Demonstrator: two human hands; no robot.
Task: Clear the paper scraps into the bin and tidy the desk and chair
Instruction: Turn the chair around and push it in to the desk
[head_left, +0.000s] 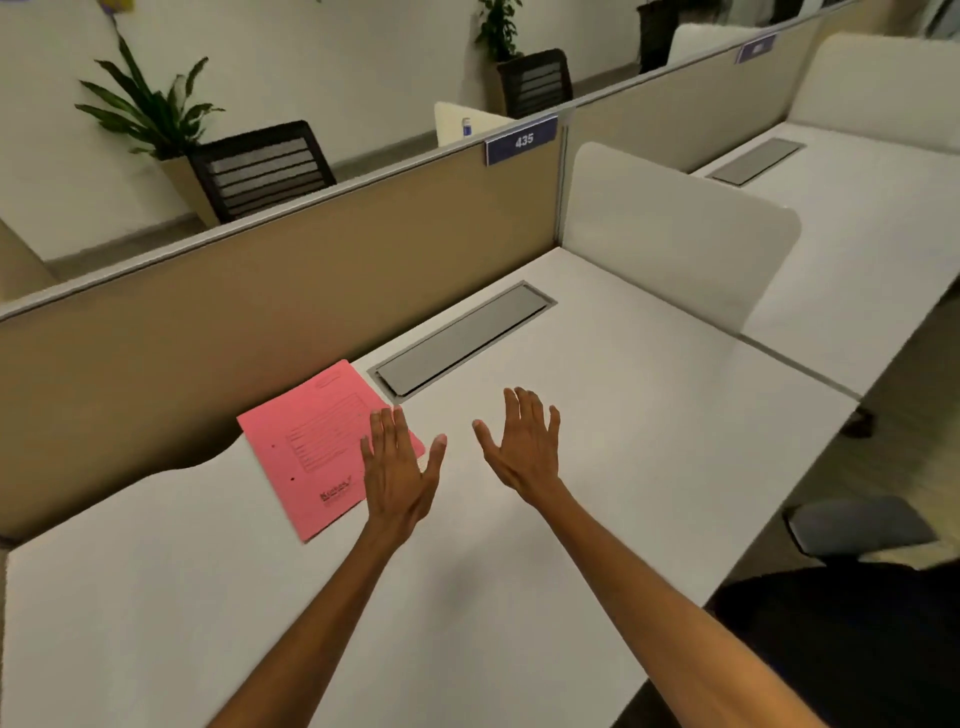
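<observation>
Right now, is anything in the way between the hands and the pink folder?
No. The left hand is open and already overlaps the pink folder at its near right edge. The right hand has only bare desk between.

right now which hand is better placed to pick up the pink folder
Left. The left hand is open, its fingers already overlapping the pink folder's near corner. The right hand, also open, hovers over bare desk, further from the folder.

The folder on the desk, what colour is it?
Pink, with dark printed lines and lettering; the folder shows clearly in the head view.
</observation>
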